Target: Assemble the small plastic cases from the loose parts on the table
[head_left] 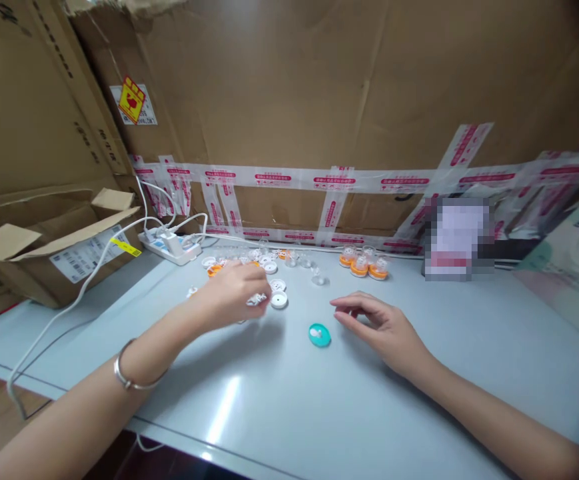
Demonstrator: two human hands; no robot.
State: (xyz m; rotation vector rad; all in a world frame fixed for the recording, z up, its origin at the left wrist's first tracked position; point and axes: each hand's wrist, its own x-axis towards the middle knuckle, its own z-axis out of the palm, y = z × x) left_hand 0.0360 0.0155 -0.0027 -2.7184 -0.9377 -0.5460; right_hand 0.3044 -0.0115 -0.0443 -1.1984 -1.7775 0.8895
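Observation:
My left hand [239, 288], wearing a silver bangle [125, 373] at the wrist, is over a group of small round parts. Its fingers curl downward and close together; whatever they pinch, if anything, is hidden. White round caps [278, 300] lie just right of its fingertips, and orange pieces [214, 270] show behind it. My right hand [382, 327] hovers above the table, fingers apart and holding nothing. Left of its fingertips, a teal disc [320, 335] with a small white piece on it rests flat. Clear domed pieces [319, 277] lie farther back.
Orange-based parts with clear domes [368, 267] are grouped at the back. A blurred-out item [456, 240] leans against a big cardboard box [289, 120]. At left are an open carton [59, 253], a white power strip [172, 245] and a trailing white cable [86, 283].

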